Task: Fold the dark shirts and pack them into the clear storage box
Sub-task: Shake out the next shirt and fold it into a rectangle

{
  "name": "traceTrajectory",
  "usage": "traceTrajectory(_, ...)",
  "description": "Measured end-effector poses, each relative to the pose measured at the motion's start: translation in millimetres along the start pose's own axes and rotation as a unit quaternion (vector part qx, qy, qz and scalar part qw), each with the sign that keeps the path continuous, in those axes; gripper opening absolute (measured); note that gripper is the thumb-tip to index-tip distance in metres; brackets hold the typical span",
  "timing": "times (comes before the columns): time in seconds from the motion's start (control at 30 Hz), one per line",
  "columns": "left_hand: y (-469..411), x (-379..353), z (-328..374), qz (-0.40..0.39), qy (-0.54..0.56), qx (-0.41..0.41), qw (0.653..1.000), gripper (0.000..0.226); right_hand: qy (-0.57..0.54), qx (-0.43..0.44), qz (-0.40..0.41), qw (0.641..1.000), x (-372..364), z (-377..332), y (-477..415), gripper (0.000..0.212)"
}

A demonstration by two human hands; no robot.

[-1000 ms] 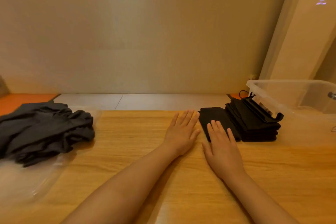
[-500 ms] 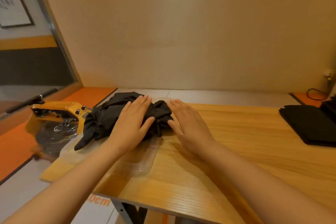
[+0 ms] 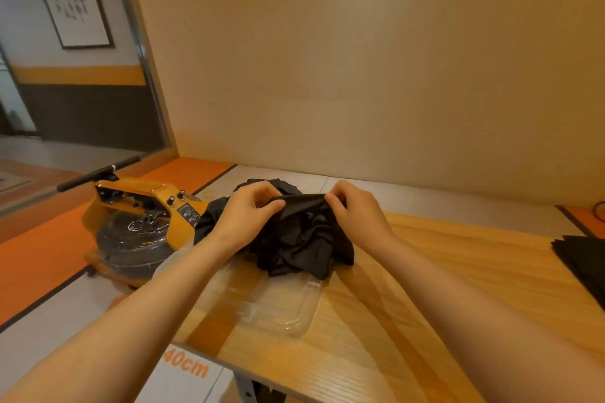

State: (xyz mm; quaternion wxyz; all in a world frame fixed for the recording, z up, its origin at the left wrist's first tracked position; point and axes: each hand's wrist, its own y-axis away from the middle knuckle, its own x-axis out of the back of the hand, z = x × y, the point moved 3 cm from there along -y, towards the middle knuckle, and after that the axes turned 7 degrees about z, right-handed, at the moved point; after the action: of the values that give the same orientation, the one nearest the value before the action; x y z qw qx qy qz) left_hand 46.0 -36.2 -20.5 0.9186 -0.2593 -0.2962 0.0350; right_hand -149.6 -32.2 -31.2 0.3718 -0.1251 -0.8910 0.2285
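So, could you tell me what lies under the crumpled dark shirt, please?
A clear plastic lid on the wooden table pokes out from beneath the crumpled dark shirt. Its far part is covered by fabric, so whether anything else lies underneath cannot be seen.

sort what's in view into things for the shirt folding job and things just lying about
Job:
crumpled dark shirts, pinched by left hand and right hand
folded dark shirts at the right edge
clear plastic lid under the pile, likely the box's

Lying about:
yellow machine on the floor
framed picture on the wall
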Motion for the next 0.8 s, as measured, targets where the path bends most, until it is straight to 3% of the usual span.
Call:
traceTrajectory(0.27, -39, 26, 107, 0.031, 0.066, -0.037, 0.997, 0.014, -0.104, 0.020, 0.125, 0.986, 92, -61, -34, 0.024)
traceTrajectory(0.5, -44, 40, 232, 0.051, 0.032, -0.167, 0.984, 0.029, -0.003, 0.113, 0.290, 0.950, 220, -105, -31, 0.033)
traceTrajectory(0.63, -46, 38, 277, 0.040, 0.003, -0.226, 0.973, 0.037, 0.032, 0.149, 0.320, 0.935, 275, -111, -24, 0.042)
traceTrajectory(0.8, -47, 16, 309, -0.017, 0.017, -0.219, 0.976, 0.047, 0.058, 0.150, 0.314, 0.936, 311, -94, -16, 0.046)
